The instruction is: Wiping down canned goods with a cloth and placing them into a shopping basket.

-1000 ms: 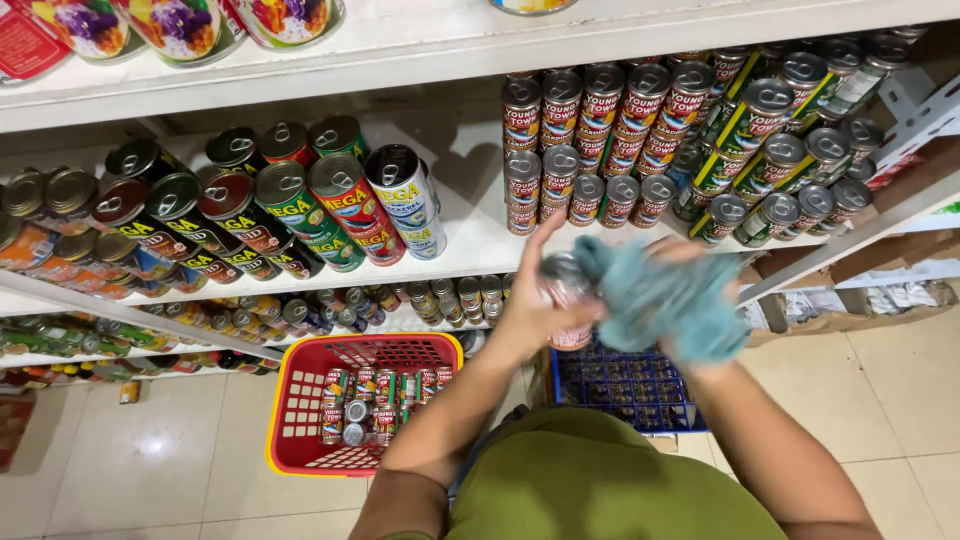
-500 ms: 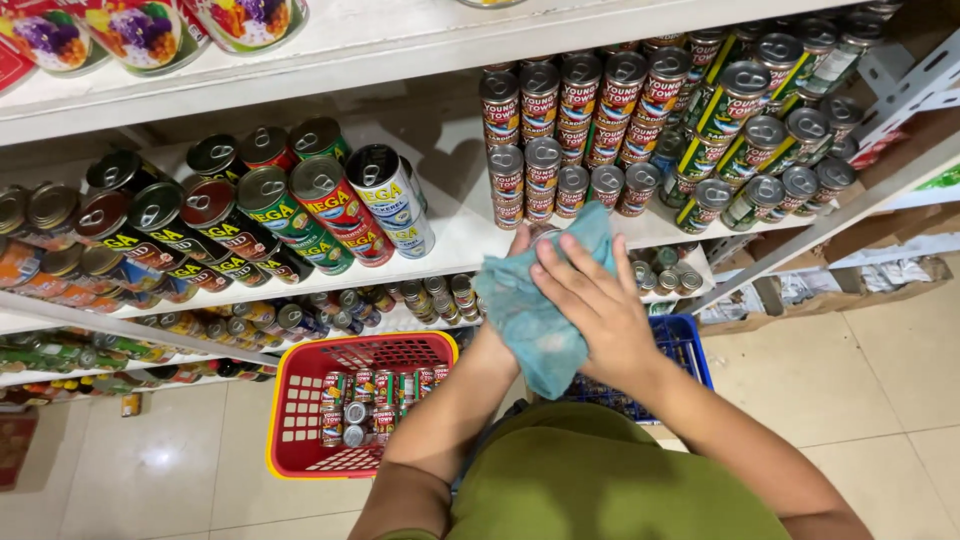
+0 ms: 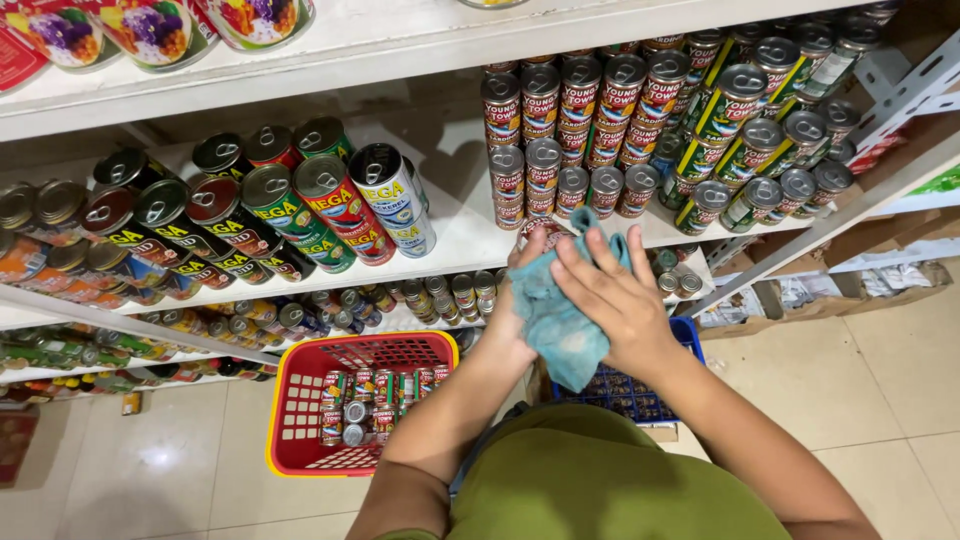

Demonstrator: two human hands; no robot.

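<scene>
Teal cloth (image 3: 555, 320) sits dead centre, bunched around a can (image 3: 541, 232) whose red-and-silver rim just peeks out at twelve o'clock of it. Right hand (image 3: 612, 300) lies flat over the cloth, fingers spread and pressing it down. Left hand (image 3: 512, 300) is curled underneath at nine o'clock, gripping the can through the fabric; only its fingertips show. Out at twelve o'clock, stacked red-label cans (image 3: 580, 120) fill the white shelf (image 3: 450, 240). At ten o'clock, larger cans (image 3: 330, 200) lie tipped on their sides. Down at seven o'clock, a red basket (image 3: 300, 420) on the floor holds more cans, and a blue crate (image 3: 625, 395) sits just beneath the hands.
</scene>
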